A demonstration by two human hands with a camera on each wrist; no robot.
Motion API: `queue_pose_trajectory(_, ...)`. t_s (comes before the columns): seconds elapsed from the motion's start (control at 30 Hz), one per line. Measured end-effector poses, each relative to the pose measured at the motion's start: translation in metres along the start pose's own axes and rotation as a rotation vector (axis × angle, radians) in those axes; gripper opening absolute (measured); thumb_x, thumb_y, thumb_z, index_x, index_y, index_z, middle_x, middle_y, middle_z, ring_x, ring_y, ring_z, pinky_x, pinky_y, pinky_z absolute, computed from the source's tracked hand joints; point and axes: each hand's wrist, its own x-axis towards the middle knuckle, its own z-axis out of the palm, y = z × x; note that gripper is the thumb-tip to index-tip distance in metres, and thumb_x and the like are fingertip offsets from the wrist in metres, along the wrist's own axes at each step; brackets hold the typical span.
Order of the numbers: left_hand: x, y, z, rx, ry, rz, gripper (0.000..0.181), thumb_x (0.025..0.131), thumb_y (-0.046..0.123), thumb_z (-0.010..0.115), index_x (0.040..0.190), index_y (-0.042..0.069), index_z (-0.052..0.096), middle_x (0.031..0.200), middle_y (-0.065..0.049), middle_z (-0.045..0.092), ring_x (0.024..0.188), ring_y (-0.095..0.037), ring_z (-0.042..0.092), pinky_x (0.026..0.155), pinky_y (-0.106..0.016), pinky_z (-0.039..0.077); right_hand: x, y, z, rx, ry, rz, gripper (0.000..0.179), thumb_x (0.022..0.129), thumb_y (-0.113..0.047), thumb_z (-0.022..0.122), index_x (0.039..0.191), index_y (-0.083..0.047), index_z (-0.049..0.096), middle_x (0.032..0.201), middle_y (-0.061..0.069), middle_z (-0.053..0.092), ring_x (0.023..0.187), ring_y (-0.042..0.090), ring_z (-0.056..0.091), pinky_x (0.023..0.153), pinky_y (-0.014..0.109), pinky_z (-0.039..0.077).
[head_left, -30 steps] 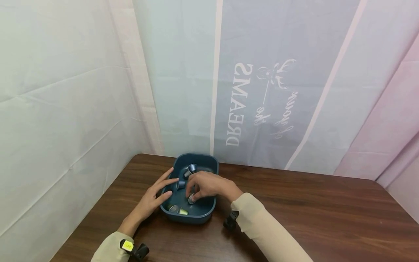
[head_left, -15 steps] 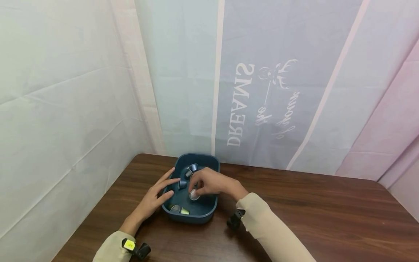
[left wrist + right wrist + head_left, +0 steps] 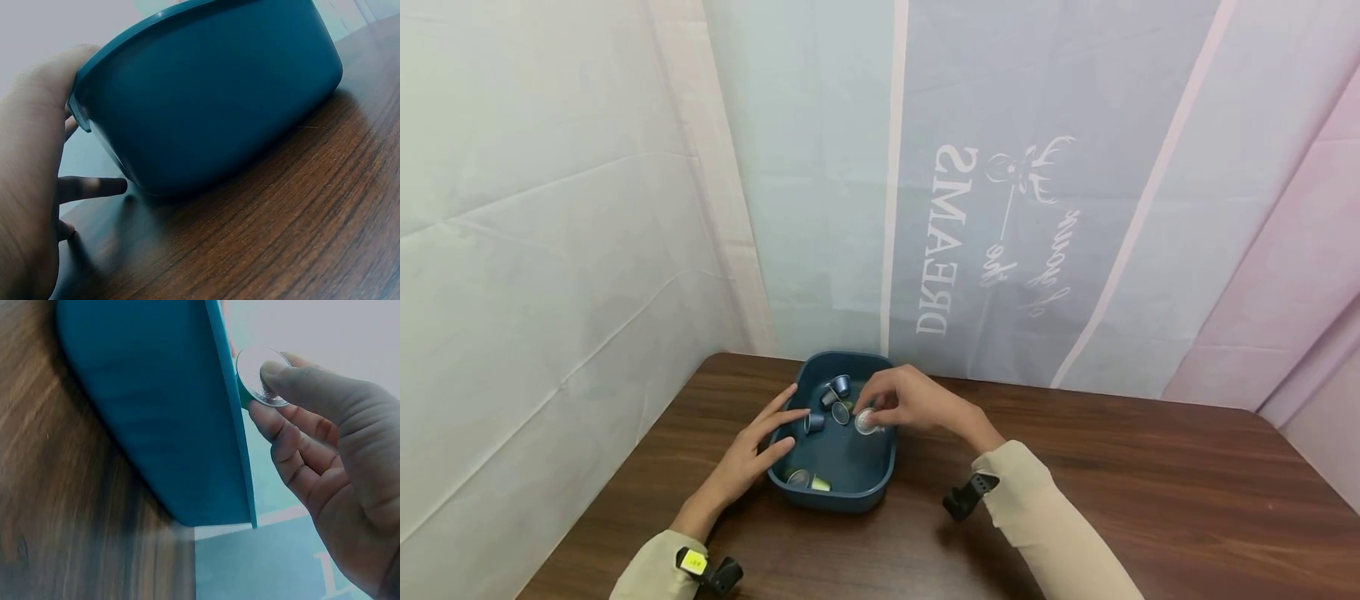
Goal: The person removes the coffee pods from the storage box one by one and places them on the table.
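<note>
My right hand (image 3: 917, 402) pinches a coffee capsule (image 3: 864, 423) between thumb and fingers, over the right side of a dark blue plastic bin (image 3: 835, 503). In the right wrist view the thumb lies on the silver lid of this capsule (image 3: 249, 370), and a bit of green body shows beneath it, at the bin's rim. My left hand (image 3: 739, 463) rests along the left rim with its fingers spread and fairly straight. Inside the bin lie several other capsules: a blue capsule (image 3: 814, 423) near the left fingertips, a yellow-green capsule (image 3: 822, 483) at the near end, and a cluster farther back.
The bin stands on a dark wooden table (image 3: 1075, 475), close to its back edge. A printed cloth backdrop (image 3: 820, 208) hangs right behind, and a pale cloth (image 3: 550, 250) hangs at the left. Black wrist cameras sit on both sleeves.
My right hand has lifted the capsule from the bin's floor and moved right and back toward the right rim, uncovering another capsule in the cluster. The left hand stays at the left rim.
</note>
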Motion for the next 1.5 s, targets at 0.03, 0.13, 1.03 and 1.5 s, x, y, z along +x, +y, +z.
queue_pose_trajectory(0.03, 0.000, 0.000, 0.000, 0.002, -0.001, -0.001, 0.043, 0.094, 0.008, 0.056, 0.137, 0.014, 0.054, 0.156, -0.008, 0.022, 0.142, -0.032, 0.017, 0.099, -0.070, 0.021, -0.002, 0.001, -0.002, -0.001, 0.005, 0.001, 0.014, 0.088, -0.022, 0.072, 0.101, -0.024, 0.074, 0.100, -0.016, 0.063, 0.079, 0.005, 0.057, 0.071, 0.023, 0.051)
queue_pose_trajectory(0.13, -0.001, 0.000, 0.000, 0.000, -0.002, 0.001, 0.043, 0.094, 0.009, 0.056, 0.137, 0.014, 0.053, 0.157, -0.008, 0.022, 0.143, -0.031, 0.017, 0.099, -0.070, 0.021, -0.008, 0.004, -0.007, 0.002, 0.028, 0.011, 0.014, 0.087, -0.021, 0.072, 0.100, -0.025, 0.074, 0.100, -0.016, 0.063, 0.082, 0.005, 0.058, 0.074, 0.024, 0.052)
queue_pose_trajectory(1.03, -0.003, 0.001, 0.000, 0.002, -0.003, 0.001, 0.041, 0.095, 0.010, 0.055, 0.136, 0.009, 0.053, 0.156, -0.010, 0.022, 0.142, -0.031, 0.018, 0.098, -0.072, 0.021, -0.079, 0.061, -0.006, 0.280, 0.389, 0.435, 0.018, 0.083, -0.017, 0.076, 0.099, -0.011, 0.072, 0.093, 0.004, 0.068, 0.076, 0.019, 0.067, 0.069, 0.038, 0.054)
queue_pose_trajectory(1.5, -0.001, 0.000, 0.001, -0.001, -0.007, 0.001, 0.042, 0.095, 0.010, 0.056, 0.137, 0.009, 0.053, 0.157, -0.008, 0.021, 0.143, -0.030, 0.016, 0.099, -0.071, 0.021, -0.092, 0.085, 0.011, 0.571, 0.522, 0.634, 0.024, 0.084, -0.006, 0.071, 0.104, 0.008, 0.067, 0.084, 0.011, 0.068, 0.071, 0.021, 0.065, 0.066, 0.032, 0.054)
